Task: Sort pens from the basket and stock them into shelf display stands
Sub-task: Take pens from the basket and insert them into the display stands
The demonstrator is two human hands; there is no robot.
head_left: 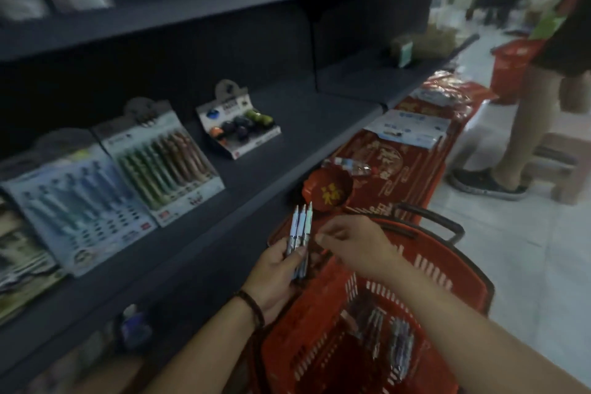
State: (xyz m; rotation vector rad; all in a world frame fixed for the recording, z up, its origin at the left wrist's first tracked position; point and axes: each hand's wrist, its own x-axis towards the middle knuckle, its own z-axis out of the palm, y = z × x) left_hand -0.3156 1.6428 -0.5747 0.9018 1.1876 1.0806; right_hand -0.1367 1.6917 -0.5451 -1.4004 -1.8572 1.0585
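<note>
The left hand (277,269) is closed around a small bunch of slim pale-blue and white pens (300,235), gripped low on their barrels so the tips fan upward and can be told apart at a glance. That looks like sorting: matching pens gathered in one fist before they go to a stand. The right hand (350,241) hovers just beside the bunch, thumb and forefinger pinched together near the barrels; whether it holds a pen or is only straightening the bunch, I cannot tell through the blur.

Both hands work above the red slotted plastic shopping basket (441,269), which sits close against the dark grey metal shelf (287,150), presumably to keep the reach short. More pens (401,342) lie loose in its bottom, so the sorting seems far from done.

On the shelf, the tilted cardboard display stand with blue-toned pens (76,201) and its neighbour, a stand of green and brown pens (166,163), lean back so their rows face the aisle. The bunch's colour suggests the blue stand is where it belongs.
</note>
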